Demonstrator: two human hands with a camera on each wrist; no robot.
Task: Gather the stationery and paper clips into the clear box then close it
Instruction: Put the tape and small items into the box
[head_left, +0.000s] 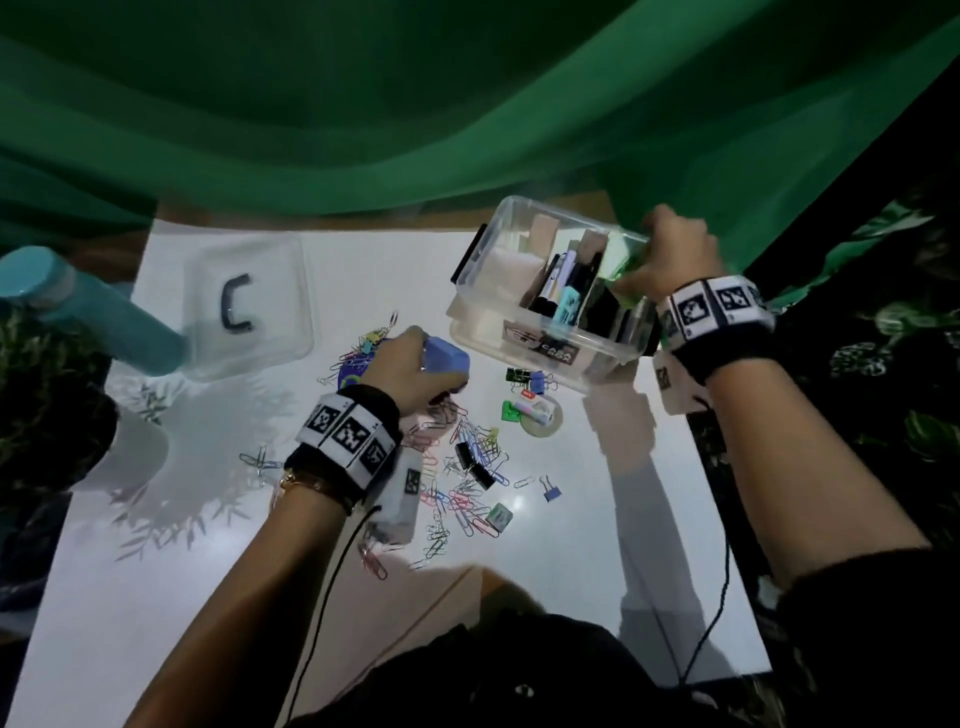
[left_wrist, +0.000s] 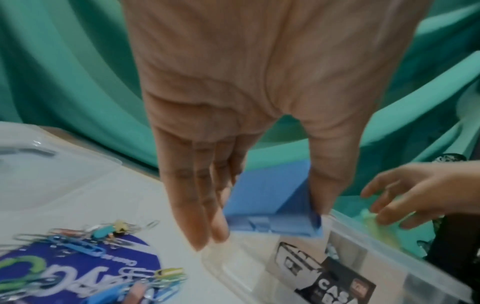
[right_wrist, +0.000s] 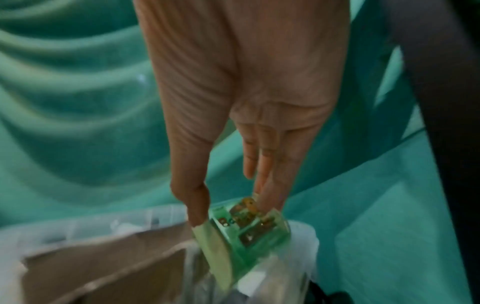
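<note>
Fingers (left_wrist: 197, 197) and thumb of the left hand (head_left: 410, 371) pinch a small blue case (left_wrist: 272, 205) by its sides, carried just short of the clear box (head_left: 540, 332), and that side-on grip looks chosen so it can drop straight in. Over at the far corner, the right hand (head_left: 675, 254) pinches a green translucent sharpener (right_wrist: 244, 236) between thumb and fingertips, right over the rim and poised to go in. The box sits open toward the back right of the white table (head_left: 571, 545), already stacked with markers and cardboard pieces. Its lid (head_left: 249, 306) lies flat, well apart to the left. Outward now: paper clips (head_left: 457, 499) lie scattered in a heap, binder clips (head_left: 524, 376) beside the box, and a tape roll (head_left: 543, 418) near them. Plenty left to gather, I'd say.
</note>
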